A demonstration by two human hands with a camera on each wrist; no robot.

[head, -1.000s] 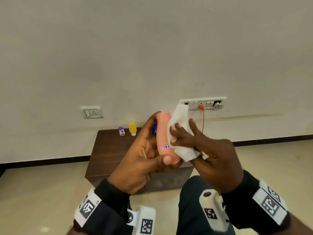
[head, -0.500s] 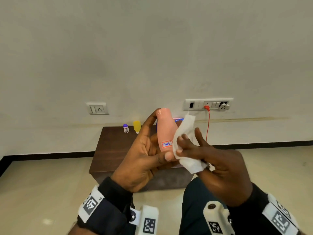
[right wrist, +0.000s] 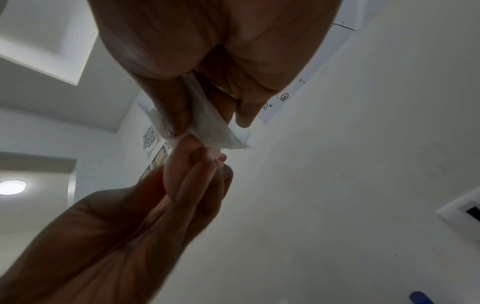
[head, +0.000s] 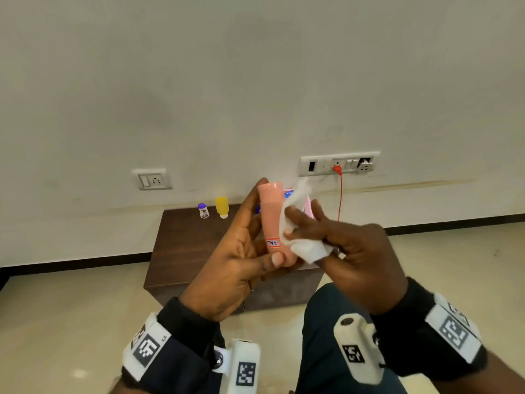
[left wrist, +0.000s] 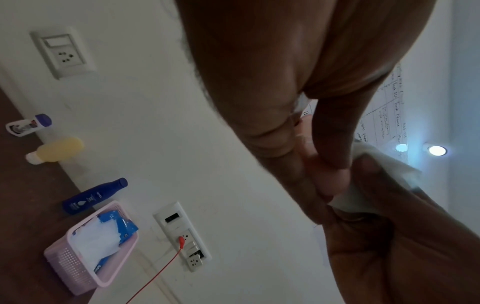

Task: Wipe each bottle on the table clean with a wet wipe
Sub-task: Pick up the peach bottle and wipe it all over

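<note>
- The dark wooden surface (head: 181, 245) is seen at 12 o'clock from the hands, against the wall, with open floor around it.
- A pink basket (left wrist: 78, 267) of wipes is set at its right end.
- Three bottles are left standing by the wall: a blue bottle (left wrist: 91, 197), a yellow bottle (head: 222, 206) and a small white bottle (head: 203, 210); which are already wiped cannot be told.
- The pink bottle (head: 274, 223) is held upright in mid-air, clear of every edge, the left hand (head: 241, 260) wrapped round it.
- The wet wipe (head: 301, 237) is pinched by the right hand (head: 355, 251) and pressed on the bottle's 3 o'clock side; this wipe is judged underway.
</note>
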